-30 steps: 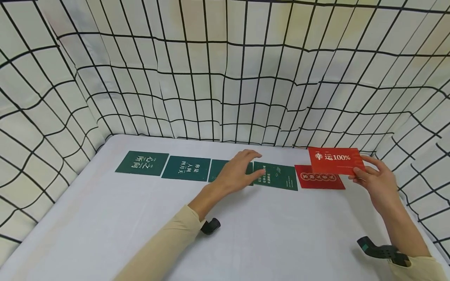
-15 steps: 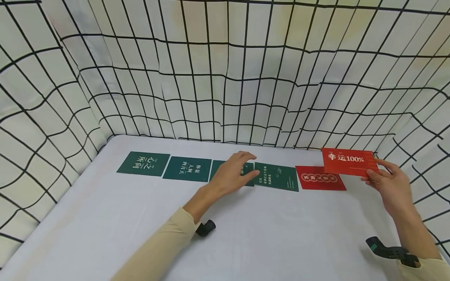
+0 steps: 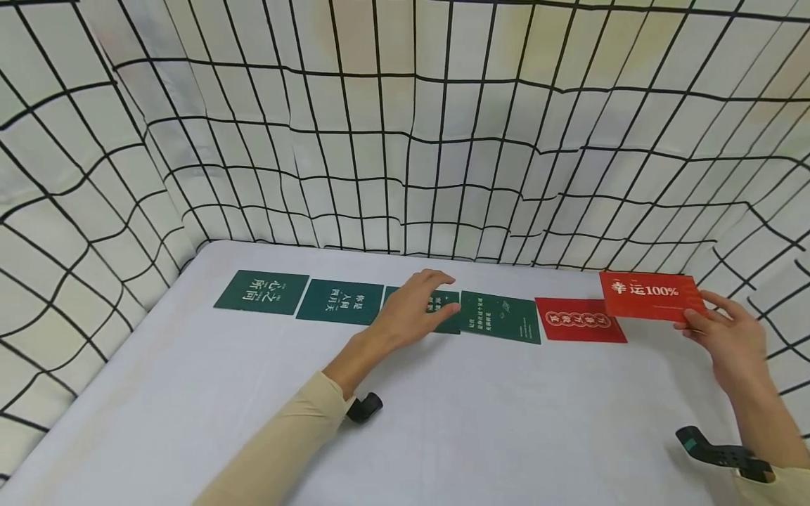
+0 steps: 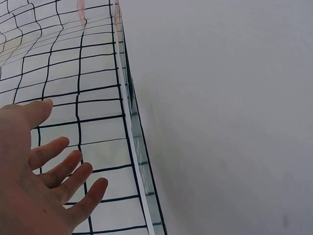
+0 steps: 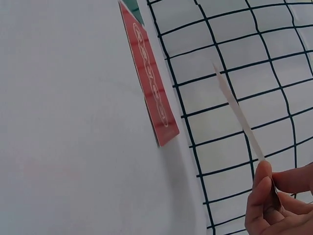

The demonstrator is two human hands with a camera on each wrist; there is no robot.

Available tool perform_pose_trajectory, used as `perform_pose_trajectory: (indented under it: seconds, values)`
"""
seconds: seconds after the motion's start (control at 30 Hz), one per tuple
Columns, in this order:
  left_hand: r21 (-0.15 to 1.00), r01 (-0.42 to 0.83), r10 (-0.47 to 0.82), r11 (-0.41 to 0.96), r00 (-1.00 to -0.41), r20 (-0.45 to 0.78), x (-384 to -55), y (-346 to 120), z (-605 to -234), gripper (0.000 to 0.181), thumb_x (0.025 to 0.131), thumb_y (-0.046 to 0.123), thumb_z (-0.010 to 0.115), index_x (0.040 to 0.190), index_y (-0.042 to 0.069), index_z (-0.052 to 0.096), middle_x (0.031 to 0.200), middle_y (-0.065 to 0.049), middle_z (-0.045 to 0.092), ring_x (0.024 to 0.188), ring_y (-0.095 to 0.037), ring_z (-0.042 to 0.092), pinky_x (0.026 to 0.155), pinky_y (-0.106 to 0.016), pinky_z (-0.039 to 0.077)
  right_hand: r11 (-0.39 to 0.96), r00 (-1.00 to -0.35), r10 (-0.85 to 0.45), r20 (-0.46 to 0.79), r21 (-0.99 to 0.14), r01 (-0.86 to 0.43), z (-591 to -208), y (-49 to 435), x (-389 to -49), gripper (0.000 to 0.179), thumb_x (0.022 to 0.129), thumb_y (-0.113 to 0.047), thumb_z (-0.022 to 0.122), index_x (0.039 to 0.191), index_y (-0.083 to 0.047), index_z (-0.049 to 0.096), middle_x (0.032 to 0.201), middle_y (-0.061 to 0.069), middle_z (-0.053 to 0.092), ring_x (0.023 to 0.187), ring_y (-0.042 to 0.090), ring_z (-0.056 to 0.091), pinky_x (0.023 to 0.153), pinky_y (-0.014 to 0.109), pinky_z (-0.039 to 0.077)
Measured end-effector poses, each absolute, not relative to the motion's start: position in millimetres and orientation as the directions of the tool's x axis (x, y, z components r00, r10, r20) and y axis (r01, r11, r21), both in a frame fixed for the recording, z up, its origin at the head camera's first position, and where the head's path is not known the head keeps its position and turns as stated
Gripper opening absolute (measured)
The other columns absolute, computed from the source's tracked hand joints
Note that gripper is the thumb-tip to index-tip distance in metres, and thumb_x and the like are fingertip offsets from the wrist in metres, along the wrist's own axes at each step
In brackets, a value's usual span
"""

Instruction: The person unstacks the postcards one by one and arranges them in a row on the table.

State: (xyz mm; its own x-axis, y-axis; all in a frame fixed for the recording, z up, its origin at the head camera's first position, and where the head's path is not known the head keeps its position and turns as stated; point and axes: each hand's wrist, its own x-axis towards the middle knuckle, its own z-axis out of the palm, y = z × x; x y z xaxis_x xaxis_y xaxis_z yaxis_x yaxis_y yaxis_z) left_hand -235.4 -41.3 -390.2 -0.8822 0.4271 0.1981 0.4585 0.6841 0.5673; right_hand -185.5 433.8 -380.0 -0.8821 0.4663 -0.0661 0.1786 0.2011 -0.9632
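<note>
My right hand (image 3: 728, 337) pinches the right edge of a red card (image 3: 652, 296) with white lettering reading 100%, raised off the table. In the right wrist view that card (image 5: 242, 120) appears almost edge-on between thumb and fingers. Partly behind it, another red card (image 3: 579, 322) with ringed characters lies flat. My left hand (image 3: 408, 313) hovers with relaxed, spread fingers over a partly covered green card (image 3: 443, 322); in the left wrist view this hand (image 4: 44, 171) holds nothing. To its right lies a green card (image 3: 500, 316) with white text.
Two more green cards, one farthest left (image 3: 261, 292) and one beside it (image 3: 339, 302), continue the row along the back of the white table (image 3: 481, 422). A black-gridded white wall (image 3: 405, 161) encloses the back and sides. Each wrist wears a black device (image 3: 721, 453).
My right hand has carried the raised red card to the right, uncovering more of the red card lying below. The left hand has shifted slightly left, fingers still loose.
</note>
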Motion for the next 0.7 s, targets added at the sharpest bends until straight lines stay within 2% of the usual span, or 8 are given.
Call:
perform_pose_trajectory:
  seconds: [0.07, 0.17, 0.27, 0.43, 0.7]
  values:
    - [0.568, 0.452, 0.423, 0.688, -0.885, 0.193, -236, -43, -390, 0.056, 0.103, 0.047, 0.063, 0.149, 0.018, 0.055, 0.159, -0.003, 0.049, 0.150, -0.024, 0.046, 0.119, -0.048, 0.045, 0.276, -0.872, 0.486, -0.059, -0.936, 0.217, -380, 437, -186, 0.069, 0.106, -0.022, 0.059, 0.166, -0.017, 0.027, 0.138, -0.005, 0.059, 0.068, -0.011, 0.065, 0.066, 0.007, 0.054]
    - [0.570, 0.442, 0.417, 0.693, -0.890, 0.183, -236, -45, -391, 0.055, 0.103, 0.047, 0.062, 0.149, 0.018, 0.054, 0.160, -0.003, 0.049, 0.151, -0.024, 0.045, 0.120, -0.049, 0.044, 0.356, -0.862, 0.504, -0.054, -0.896, 0.265, -381, 442, -187, 0.067, 0.107, -0.023, 0.056, 0.167, -0.016, 0.025, 0.155, 0.015, 0.046, 0.068, -0.015, 0.061, 0.067, 0.005, 0.053]
    - [0.570, 0.438, 0.416, 0.695, -0.892, 0.179, -236, -46, -390, 0.055, 0.103, 0.047, 0.062, 0.149, 0.018, 0.054, 0.159, -0.002, 0.049, 0.151, -0.024, 0.045, 0.119, -0.050, 0.044, 0.411, -0.857, 0.514, -0.047, -0.863, 0.294, -381, 446, -187, 0.067, 0.108, -0.024, 0.053, 0.167, -0.014, 0.023, 0.161, 0.028, 0.034, 0.068, -0.017, 0.058, 0.067, 0.004, 0.052]
    - [0.573, 0.441, 0.418, 0.690, -0.890, 0.182, -235, -46, -390, 0.054, 0.102, 0.044, 0.064, 0.148, 0.016, 0.056, 0.158, -0.003, 0.051, 0.149, -0.025, 0.047, 0.118, -0.050, 0.045, 0.455, -0.847, 0.530, -0.034, -0.832, 0.318, -380, 450, -188, 0.065, 0.109, -0.023, 0.051, 0.167, -0.014, 0.022, 0.157, 0.034, 0.032, 0.066, -0.018, 0.054, 0.065, 0.004, 0.050]
    - [0.579, 0.437, 0.415, 0.688, -0.892, 0.180, -234, -47, -391, 0.053, 0.102, 0.043, 0.065, 0.147, 0.016, 0.057, 0.157, -0.003, 0.051, 0.148, -0.025, 0.048, 0.118, -0.050, 0.045, 0.530, -0.842, 0.540, -0.005, -0.775, 0.345, -379, 457, -187, 0.064, 0.110, -0.020, 0.050, 0.166, -0.009, 0.022, 0.151, 0.037, 0.040, 0.063, -0.016, 0.051, 0.061, 0.005, 0.049]
